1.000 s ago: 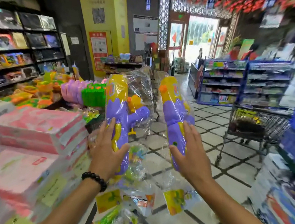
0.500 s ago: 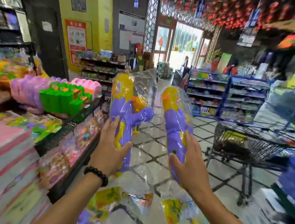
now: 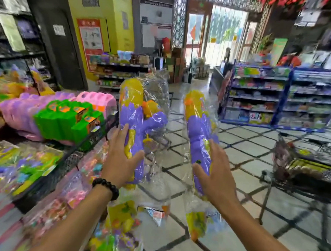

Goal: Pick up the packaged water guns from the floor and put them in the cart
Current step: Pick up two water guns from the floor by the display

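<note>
My left hand point(image 3: 120, 161) grips one bagged water gun point(image 3: 131, 110), my right hand point(image 3: 215, 178) another gun point(image 3: 199, 128); cart point(image 3: 311, 172) at right.

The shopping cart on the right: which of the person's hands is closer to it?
The right hand, gripping a packaged water gun, is nearer the cart. The left hand holds another water gun farther left, beside the toy shelves.
</note>
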Demonstrator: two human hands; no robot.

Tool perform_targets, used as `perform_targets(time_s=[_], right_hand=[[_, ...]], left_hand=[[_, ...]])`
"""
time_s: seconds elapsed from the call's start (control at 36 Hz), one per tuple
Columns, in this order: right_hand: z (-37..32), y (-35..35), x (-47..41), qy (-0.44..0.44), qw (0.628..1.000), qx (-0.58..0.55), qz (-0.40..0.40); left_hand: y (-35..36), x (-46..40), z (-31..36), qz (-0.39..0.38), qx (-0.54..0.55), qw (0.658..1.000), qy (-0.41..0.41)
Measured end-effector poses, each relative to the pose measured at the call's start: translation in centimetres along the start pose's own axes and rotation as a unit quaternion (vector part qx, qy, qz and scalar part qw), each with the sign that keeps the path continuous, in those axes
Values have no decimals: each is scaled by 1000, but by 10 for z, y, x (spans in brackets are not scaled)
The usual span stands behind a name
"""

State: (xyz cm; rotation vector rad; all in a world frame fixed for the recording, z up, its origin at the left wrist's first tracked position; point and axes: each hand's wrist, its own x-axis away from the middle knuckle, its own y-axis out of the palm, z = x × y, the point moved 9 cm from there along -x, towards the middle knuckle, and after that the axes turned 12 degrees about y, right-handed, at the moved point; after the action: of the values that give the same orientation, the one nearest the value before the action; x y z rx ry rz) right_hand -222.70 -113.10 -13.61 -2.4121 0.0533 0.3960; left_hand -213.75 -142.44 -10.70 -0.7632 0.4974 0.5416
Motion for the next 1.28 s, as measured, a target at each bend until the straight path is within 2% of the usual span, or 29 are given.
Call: perform_targets(time_s=[0.25,0.53,0.67,0.86,1.08,1.28], right_hand=[[13,65,-202,-2,998,-52,-37],[15,183,-351,-33,994,-41,-96],[26,245,-437,-46,992,-20,-112],[29,315,-570,-40,989,14,-143],[44,395,-694,-7,987,-13,-160],[51,492,-794,-1,977,-55,-207]], left_hand=[[58,-152,-69,24,-41,999,-18],[121,-265,-198,25,-67,994,-77],[162,-339,-270,43,-30,996,-73],[218,-452,-384,64,28,988,-138],[286,-549,-467,-13,-22,991,-133],[330,-618,-549,-41,-72,986,-143]])
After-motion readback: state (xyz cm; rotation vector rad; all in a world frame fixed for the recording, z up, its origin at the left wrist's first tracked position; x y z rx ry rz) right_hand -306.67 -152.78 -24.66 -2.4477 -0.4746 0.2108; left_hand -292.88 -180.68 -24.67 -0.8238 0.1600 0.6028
